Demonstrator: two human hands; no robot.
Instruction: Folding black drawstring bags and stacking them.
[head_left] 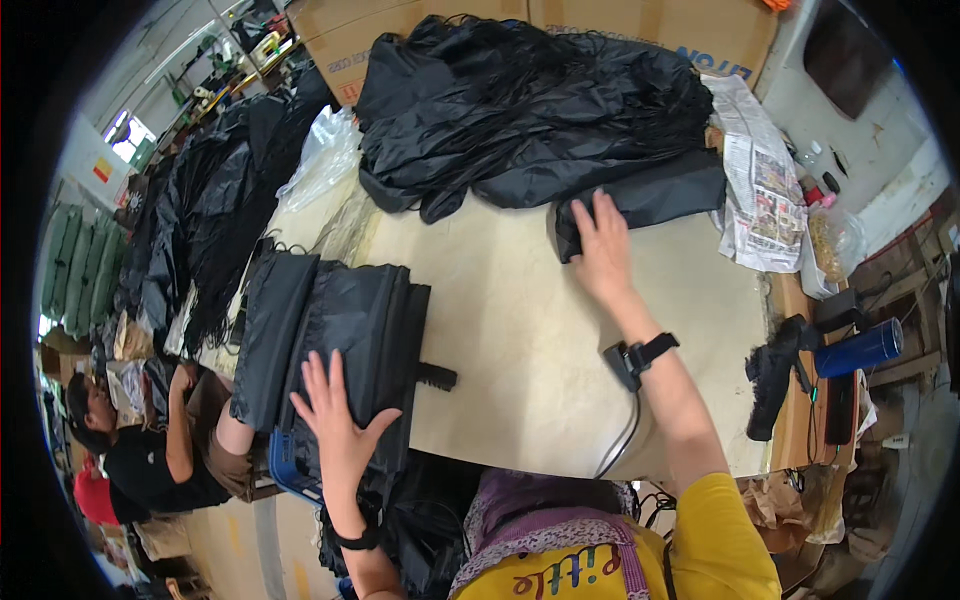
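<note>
My left hand (342, 425) rests open, fingers spread, on a stack of folded black fabric pieces (360, 310) at the table's left front edge. Toward the back right, my right hand (602, 245) lies with fingers stretched out on the near end of a long folded black fabric bundle (675, 190). Its fingertips touch the cloth without wrapping round it. Behind that bundle spreads a large loose heap of black fabric (520, 110) with many thin cords. A small black bristly strip (437, 377) sticks out beside the stack.
Newspaper sheets (760, 190) hang over the table's (500, 340) right side. A blue cylinder (858, 348) and a dark phone (840, 412) lie beyond it. Cardboard boxes (640, 22) stand behind. At left are more black fabric (220, 170), a blue crate (285, 465) and a seated person (150, 460).
</note>
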